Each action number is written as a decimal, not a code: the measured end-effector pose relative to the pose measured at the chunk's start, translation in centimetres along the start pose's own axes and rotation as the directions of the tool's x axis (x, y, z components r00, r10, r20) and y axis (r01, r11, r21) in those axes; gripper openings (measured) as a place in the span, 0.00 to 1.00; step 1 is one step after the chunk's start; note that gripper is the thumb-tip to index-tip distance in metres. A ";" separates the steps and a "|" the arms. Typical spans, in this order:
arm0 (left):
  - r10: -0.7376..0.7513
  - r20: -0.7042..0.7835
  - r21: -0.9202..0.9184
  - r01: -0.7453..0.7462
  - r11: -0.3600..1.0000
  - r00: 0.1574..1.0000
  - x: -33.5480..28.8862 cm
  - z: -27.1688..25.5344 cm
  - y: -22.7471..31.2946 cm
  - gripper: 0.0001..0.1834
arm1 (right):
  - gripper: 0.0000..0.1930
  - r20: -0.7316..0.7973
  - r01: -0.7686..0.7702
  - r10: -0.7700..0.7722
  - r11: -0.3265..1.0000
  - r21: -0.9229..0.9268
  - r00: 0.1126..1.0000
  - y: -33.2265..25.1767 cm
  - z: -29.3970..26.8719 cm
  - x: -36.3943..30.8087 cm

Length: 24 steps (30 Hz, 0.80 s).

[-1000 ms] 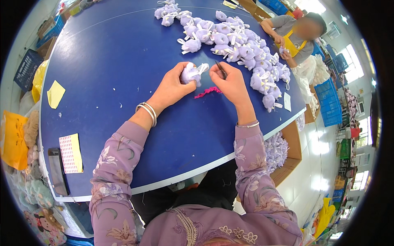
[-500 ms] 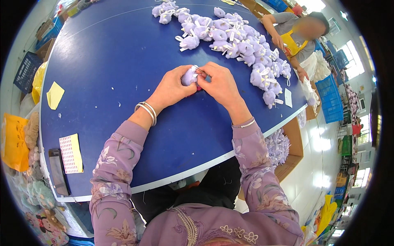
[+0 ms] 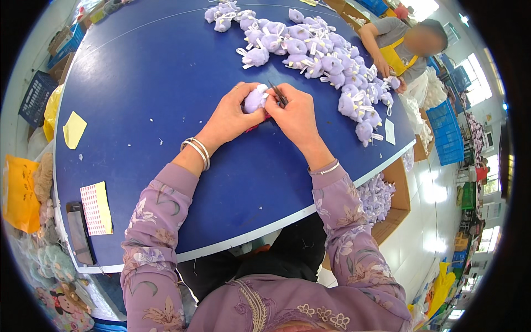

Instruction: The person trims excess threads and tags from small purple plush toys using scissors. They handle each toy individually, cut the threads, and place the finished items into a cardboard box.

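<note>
My left hand (image 3: 234,110) is closed around a small lilac plush toy (image 3: 255,99) above the blue table (image 3: 166,110). A white bit shows at the toy's upper edge. In my right hand (image 3: 294,112) is a slim dark pointed tool (image 3: 279,94), tweezers or thread snips; its tips point up and away from the toy. The right thumb and forefinger pinch at the toy's right side. Something pinkish-red (image 3: 251,129) shows under my hands, mostly hidden.
A heap of lilac plush toys (image 3: 332,65) with white loops spreads over the far right. A co-worker (image 3: 395,50) handles a toy there. On the left lie a yellow paper (image 3: 74,130), a sticker sheet (image 3: 96,207) and a phone (image 3: 81,232). A carton of lilac pieces (image 3: 395,193) stands lower right.
The tool's tips have swung away from the toy and now point upward. My right fingers have shifted slightly on its edge. The co-worker's hands have come together around a toy.
</note>
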<state>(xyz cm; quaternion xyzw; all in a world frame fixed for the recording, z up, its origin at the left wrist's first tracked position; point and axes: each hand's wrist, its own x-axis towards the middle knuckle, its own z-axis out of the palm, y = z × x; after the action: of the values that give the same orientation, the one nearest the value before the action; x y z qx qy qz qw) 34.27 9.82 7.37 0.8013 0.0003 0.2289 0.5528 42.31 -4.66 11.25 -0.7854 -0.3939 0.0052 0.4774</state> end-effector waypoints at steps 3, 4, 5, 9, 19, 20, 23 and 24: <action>-0.116 0.072 -0.222 0.130 0.966 0.991 -0.2 0.0 -0.2 0.22 | 0.05 -0.021 0.051 -0.051 0.998 0.031 0.999 0.2 -0.3 0.1; -0.207 0.158 -0.352 0.251 0.902 0.965 -0.1 -0.1 0.2 0.23 | 0.05 -0.029 0.071 -0.070 0.997 0.025 0.997 0.5 -0.3 0.1; -0.203 0.180 -0.372 0.257 0.892 0.963 -0.1 -0.4 0.4 0.23 | 0.05 -0.038 0.090 -0.090 0.996 0.019 0.995 0.7 -0.3 0.2; -0.222 0.213 -0.451 0.297 0.842 0.952 0.1 -1.2 0.4 0.21 | 0.05 -0.021 0.093 -0.093 0.996 0.017 0.995 1.1 0.0 0.3; -0.267 0.167 -0.445 0.314 0.839 0.949 0.3 -1.3 0.1 0.23 | 0.05 -0.003 0.215 -0.215 0.976 -0.029 0.977 0.6 -0.1 0.2; -0.273 0.175 -0.459 0.323 0.828 0.946 0.3 -1.3 0.2 0.23 | 0.05 -0.010 0.216 -0.216 0.976 -0.036 0.976 0.6 -0.1 0.2; -0.277 0.199 -0.507 0.340 0.792 0.940 0.3 -1.3 0.1 0.22 | 0.04 -0.039 0.209 -0.209 0.978 0.004 0.977 0.8 0.2 0.1; -0.272 0.205 -0.527 0.340 0.779 0.940 0.3 -1.3 -0.1 0.22 | 0.04 -0.046 0.215 -0.215 0.977 0.000 0.976 0.8 0.3 0.0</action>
<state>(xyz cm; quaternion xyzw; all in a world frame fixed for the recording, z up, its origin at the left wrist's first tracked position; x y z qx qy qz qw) 34.07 11.07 7.77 0.6072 0.0319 0.0787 0.7900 42.74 -4.63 10.51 -0.7370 -0.4656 -0.0634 0.4858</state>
